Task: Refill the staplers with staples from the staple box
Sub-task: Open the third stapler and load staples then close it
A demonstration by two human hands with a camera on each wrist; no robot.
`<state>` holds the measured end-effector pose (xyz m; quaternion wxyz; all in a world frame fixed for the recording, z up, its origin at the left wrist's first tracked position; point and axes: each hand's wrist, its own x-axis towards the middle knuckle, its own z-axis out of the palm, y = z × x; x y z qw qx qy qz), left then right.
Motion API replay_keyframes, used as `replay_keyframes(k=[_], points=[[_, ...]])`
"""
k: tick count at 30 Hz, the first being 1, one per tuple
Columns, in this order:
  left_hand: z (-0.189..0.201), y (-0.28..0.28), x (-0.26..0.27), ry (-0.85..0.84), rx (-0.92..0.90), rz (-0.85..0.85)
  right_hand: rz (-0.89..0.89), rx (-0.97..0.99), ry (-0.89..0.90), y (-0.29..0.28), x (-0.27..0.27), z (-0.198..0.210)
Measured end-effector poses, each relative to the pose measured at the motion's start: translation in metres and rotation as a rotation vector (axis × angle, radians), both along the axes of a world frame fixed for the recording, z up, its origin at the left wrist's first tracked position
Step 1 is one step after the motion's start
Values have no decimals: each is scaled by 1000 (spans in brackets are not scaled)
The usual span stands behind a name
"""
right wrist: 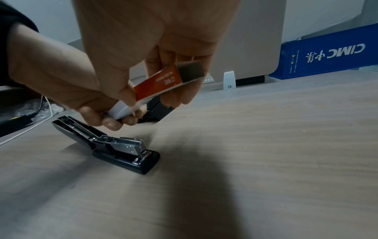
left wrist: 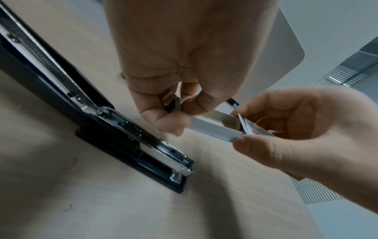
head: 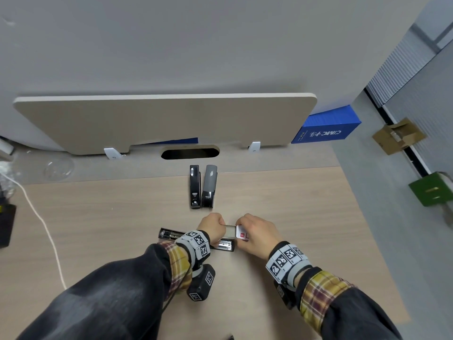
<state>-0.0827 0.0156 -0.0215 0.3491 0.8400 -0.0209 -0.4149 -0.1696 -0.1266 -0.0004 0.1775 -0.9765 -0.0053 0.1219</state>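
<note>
A black stapler [head: 221,245] lies flipped open on the wooden desk, its metal staple channel [left wrist: 163,150] exposed, just below my hands. Both hands hold a small staple box above it. My right hand [head: 241,229] grips the red and white sleeve [right wrist: 161,82]. My left hand [head: 221,228] pinches the white inner tray [left wrist: 212,127], which is slid partly out to the left. A small grey piece [left wrist: 171,103] sits between the left fingers; I cannot tell what it is. A black stapler [head: 195,186] and a grey stapler [head: 209,186] lie shut side by side farther back.
A beige divider panel [head: 159,119] stands along the desk's back, with a cable slot [head: 190,153] before it. A blue carton [head: 326,128] leans at the back right. A white cable [head: 41,217] and a black object [head: 6,227] lie at the left. The desk edge runs down the right.
</note>
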Motion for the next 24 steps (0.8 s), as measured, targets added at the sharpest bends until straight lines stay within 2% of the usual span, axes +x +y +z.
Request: replay_keyframes(k=[3,8,10,14,18,22,24], points=[[1,-2,1,168,-148,250,19,-49,-72,-1,0,3],[11,-2,6,525,-526,764,130,-206,-239,-5,4,13],[16,-3,7,652,-595,883,154,-252,-316,-3,6,15],[21,-7,13,772,-641,1023,230,-301,-555,5,5,8],[19,-12,13,780,-664,1107,258,-339,-734,10,1,7],[25,-8,11,837,-739,1098,190,-361,-786,10,1,12],[24,-7,10,811,-757,1102,176,-365,-780,9,0,13]])
